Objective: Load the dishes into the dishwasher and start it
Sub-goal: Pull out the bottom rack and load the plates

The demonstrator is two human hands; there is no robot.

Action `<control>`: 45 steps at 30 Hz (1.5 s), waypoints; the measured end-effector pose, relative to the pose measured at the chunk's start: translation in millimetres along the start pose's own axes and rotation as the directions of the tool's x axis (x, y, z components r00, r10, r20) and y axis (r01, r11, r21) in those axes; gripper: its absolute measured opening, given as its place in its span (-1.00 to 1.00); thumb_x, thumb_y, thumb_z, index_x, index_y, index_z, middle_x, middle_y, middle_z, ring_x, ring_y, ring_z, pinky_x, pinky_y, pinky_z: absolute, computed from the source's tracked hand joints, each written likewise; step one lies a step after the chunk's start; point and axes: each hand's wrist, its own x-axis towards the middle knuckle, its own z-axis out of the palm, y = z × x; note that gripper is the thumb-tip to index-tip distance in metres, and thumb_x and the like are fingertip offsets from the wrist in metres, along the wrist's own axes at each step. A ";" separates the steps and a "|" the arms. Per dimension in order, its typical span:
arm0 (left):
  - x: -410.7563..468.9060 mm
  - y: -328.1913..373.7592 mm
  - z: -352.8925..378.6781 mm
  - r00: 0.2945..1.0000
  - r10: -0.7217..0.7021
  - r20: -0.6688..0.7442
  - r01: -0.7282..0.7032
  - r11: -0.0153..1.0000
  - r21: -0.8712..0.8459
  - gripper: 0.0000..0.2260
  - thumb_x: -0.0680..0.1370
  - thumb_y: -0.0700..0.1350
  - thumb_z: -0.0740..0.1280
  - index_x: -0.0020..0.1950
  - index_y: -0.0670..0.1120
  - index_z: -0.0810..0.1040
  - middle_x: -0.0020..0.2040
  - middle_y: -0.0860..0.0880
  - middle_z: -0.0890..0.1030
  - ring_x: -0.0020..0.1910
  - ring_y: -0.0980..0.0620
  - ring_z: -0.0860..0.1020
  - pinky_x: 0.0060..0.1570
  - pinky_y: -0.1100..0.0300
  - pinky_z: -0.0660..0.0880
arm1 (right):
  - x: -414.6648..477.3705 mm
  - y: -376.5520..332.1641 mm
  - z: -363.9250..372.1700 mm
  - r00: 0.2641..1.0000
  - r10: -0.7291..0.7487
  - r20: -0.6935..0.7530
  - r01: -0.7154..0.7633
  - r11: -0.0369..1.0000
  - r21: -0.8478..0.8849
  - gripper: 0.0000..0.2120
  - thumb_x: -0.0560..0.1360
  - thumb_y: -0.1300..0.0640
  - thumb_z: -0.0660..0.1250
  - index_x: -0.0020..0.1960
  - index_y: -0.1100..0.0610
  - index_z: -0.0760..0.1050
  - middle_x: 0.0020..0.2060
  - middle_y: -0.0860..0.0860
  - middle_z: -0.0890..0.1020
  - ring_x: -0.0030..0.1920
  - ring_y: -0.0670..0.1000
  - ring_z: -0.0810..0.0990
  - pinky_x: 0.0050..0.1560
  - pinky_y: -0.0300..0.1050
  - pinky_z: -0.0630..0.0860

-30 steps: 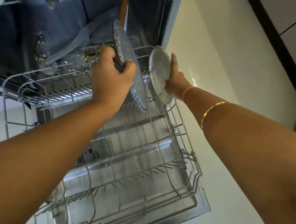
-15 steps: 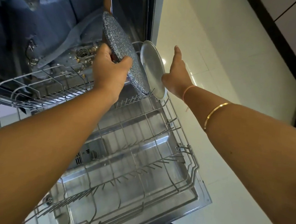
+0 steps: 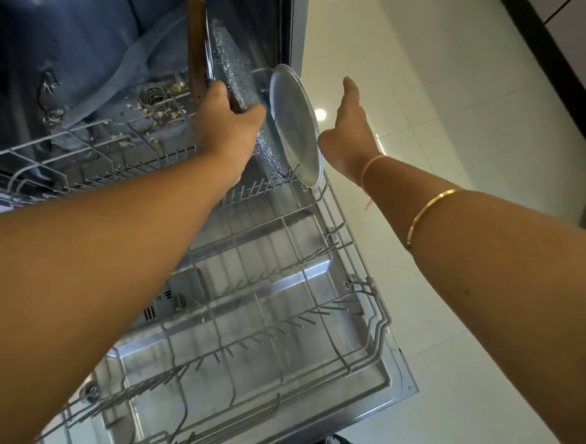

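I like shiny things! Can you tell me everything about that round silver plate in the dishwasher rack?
The silver plate is round, flat and shiny, like metal, with a raised rim. It stands on edge, leaning a little, between the tines at the far right corner of the rack. The speckled pan, gripped by the left hand, is close on its left. The open right hand is just beside it; whether it touches, I cannot tell.

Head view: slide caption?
Left hand holds a speckled pan on edge in the dishwasher rack beside a steel plate; right hand open.
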 end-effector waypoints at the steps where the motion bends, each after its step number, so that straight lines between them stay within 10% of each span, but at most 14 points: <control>1: 0.7 0.9 3.8 1.000 -0.006 0.028 0.005 1.000 0.014 -0.83 0.46 -0.20 0.32 -0.20 -0.03 0.33 -0.16 -0.07 0.49 -0.19 -0.02 0.49 -0.07 -0.15 0.58 | 0.3 0.3 0.5 1.000 0.005 0.000 -0.005 1.000 0.008 -0.16 0.46 0.38 0.23 0.54 0.06 -0.19 0.44 0.15 0.22 0.39 0.19 0.30 0.12 -0.12 0.37; 8: 0.1 16.5 22.6 0.949 -0.235 0.213 0.234 0.972 0.027 -0.84 0.54 -0.18 0.29 0.11 -0.11 0.44 0.07 -0.06 0.53 0.02 -0.04 0.53 -0.38 0.23 0.55 | 5.6 2.5 5.7 1.000 0.018 -0.017 -0.017 0.998 0.061 -0.19 0.45 0.42 0.16 0.54 0.05 -0.17 0.44 0.18 0.23 0.41 0.17 0.28 0.19 -0.08 0.36; 14: -25.0 -5.3 29.7 0.801 -0.412 0.435 0.449 0.893 0.018 -0.62 0.55 -0.23 0.31 0.35 -0.22 0.32 -0.05 0.02 0.44 -0.06 0.05 0.41 0.12 0.13 0.43 | 7.5 3.0 9.2 1.000 0.014 -0.026 -0.011 0.995 0.097 -0.21 0.44 0.42 0.14 0.54 0.07 -0.15 0.44 0.19 0.23 0.43 0.16 0.24 0.24 -0.07 0.37; 20: -20.7 -17.9 34.2 0.917 -0.286 0.278 0.259 0.957 0.132 -0.82 0.56 -0.15 0.27 -0.20 -0.03 0.33 -0.24 0.04 0.38 -0.11 -0.03 0.44 0.07 0.02 0.55 | 2.1 2.8 16.7 0.999 -0.024 0.020 0.023 0.997 0.071 -0.20 0.43 0.44 0.15 0.54 0.07 -0.13 0.44 0.16 0.20 0.39 0.18 0.29 0.02 -0.19 0.44; 25: -1.9 8.8 18.0 0.990 -0.023 0.141 0.003 0.991 0.136 -0.91 0.57 -0.14 0.21 -0.09 -0.10 0.32 -0.22 0.02 0.39 -0.09 -0.06 0.54 -0.15 -0.01 0.63 | 1.9 3.4 13.7 1.000 -0.012 -0.007 0.013 0.995 0.095 -0.21 0.43 0.44 0.13 0.54 0.08 -0.12 0.44 0.19 0.22 0.43 0.18 0.24 0.28 0.03 0.43; 38: 8.0 23.1 20.8 0.970 -0.146 0.193 0.150 0.989 -0.007 -0.71 0.58 -0.17 0.22 0.29 -0.16 0.31 0.23 -0.12 0.44 0.07 -0.12 0.55 -0.42 0.17 0.61 | 3.7 -1.9 12.7 0.999 0.012 -0.037 -0.008 0.995 0.103 -0.20 0.46 0.36 0.28 0.53 0.08 -0.09 0.43 0.18 0.26 0.43 0.18 0.25 0.32 0.06 0.38; 45: -23.8 2.1 43.0 0.882 -0.305 0.358 0.282 0.952 0.117 -0.91 0.61 -0.22 0.12 0.11 -0.15 0.33 0.17 -0.17 0.47 0.13 -0.20 0.50 0.10 -0.21 0.51 | -0.8 -5.0 20.1 1.000 -0.025 -0.016 0.026 0.996 0.090 -0.23 0.46 0.40 0.25 0.53 0.08 -0.04 0.41 0.13 0.26 0.39 0.12 0.30 0.08 -0.23 0.37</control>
